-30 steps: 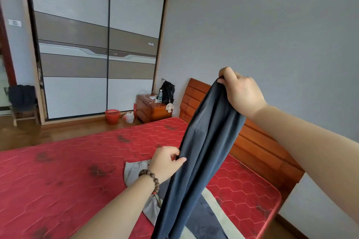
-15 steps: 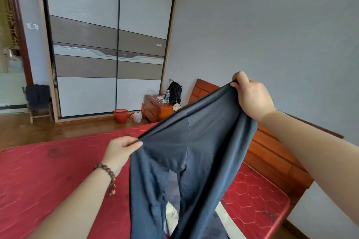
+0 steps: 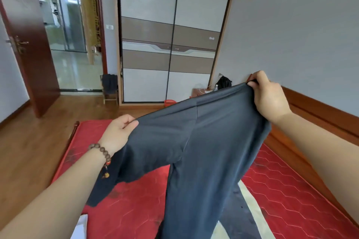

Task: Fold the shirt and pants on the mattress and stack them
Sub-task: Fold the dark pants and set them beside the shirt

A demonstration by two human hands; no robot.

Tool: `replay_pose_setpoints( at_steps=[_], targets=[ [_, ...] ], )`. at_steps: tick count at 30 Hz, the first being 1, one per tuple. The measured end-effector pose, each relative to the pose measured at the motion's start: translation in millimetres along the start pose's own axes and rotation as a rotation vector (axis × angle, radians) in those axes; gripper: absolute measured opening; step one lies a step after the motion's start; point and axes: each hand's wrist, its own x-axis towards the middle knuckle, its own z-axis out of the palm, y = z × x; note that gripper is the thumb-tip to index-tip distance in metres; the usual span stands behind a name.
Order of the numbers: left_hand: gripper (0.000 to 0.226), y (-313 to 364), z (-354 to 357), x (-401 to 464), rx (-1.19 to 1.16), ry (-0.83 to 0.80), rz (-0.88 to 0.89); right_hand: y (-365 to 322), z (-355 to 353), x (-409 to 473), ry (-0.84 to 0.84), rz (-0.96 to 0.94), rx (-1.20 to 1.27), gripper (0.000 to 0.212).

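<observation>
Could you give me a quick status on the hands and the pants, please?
Left hand and right hand both grip dark pants at waistband. Pants spread in the air above red mattress. Nothing obstructing.

Pants (image 3: 204, 151) hang above the mattress (image 3: 281, 186), stretched between the left hand (image 3: 118, 132) and the right hand (image 3: 269, 97), which is farther away. Shirt (image 3: 250, 205) lies on the mattress beneath them. Wardrobe (image 3: 171, 35) stands behind; doorway (image 3: 68, 35) to its left; headboard (image 3: 320, 114) at right.
</observation>
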Motion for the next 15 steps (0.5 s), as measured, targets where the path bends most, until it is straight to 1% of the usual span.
replay_pose_setpoints(
  at_steps=[2,3,4,6,7,8,9,10,11,12,13,15],
  targets=[
    [0.029,-6.6,-6.2,-17.4,0.023,-0.009,0.01,-4.3,11.0,-2.2,0.019,0.007,0.083,0.008],
    [0.034,-10.0,-12.1,-27.1,0.034,-0.058,0.02,-6.1,15.7,-4.0,0.027,0.015,0.116,0.008],
    [0.036,-12.8,-19.1,-37.6,0.045,-0.135,0.029,-7.4,20.2,-6.6,0.03,0.018,0.14,0.008],
    [0.031,-21.4,-33.3,-58.9,0.126,-0.332,0.006,-9.8,28.4,-12.8,0.019,-0.002,0.165,0.009],
    [0.028,-28.2,-39.4,-68.5,0.209,-0.421,-0.018,-11.9,32.0,-15.6,0.006,-0.023,0.17,0.01],
    [0.028,-35.8,-44.9,-76.9,0.31,-0.477,-0.046,-15.1,35.4,-17.9,-0.007,-0.046,0.176,0.011],
    [0.031,-44.1,-50.5,-84.6,0.404,-0.488,-0.081,-19.6,38.4,-19.6,-0.016,-0.068,0.19,0.011],
    [0.033,-52.6,-56.3,-91.3,0.462,-0.463,-0.135,-25.4,41.2,-20.5,-0.018,-0.091,0.211,0.01],
    [0.033,-60.5,-61.9,-97.0,0.472,-0.418,-0.192,-31.5,44.0,-20.3,-0.013,-0.114,0.233,0.009],
    [0.03,-67.5,-67.1,-102.8,0.435,-0.372,-0.246,-37.5,46.5,-19.1,-0.007,-0.133,0.257,0.009],
    [0.024,-75.1,-72.3,-107.8,0.338,-0.325,-0.293,-42.9,49.2,-17.1,-0.003,-0.143,0.281,0.01],
    [0.009,-87.9,-80.1,-118.3,0.054,-0.21,-0.382,-51.1,55.4,-10.0,-0.008,-0.146,0.325,0.012]
  ],
)
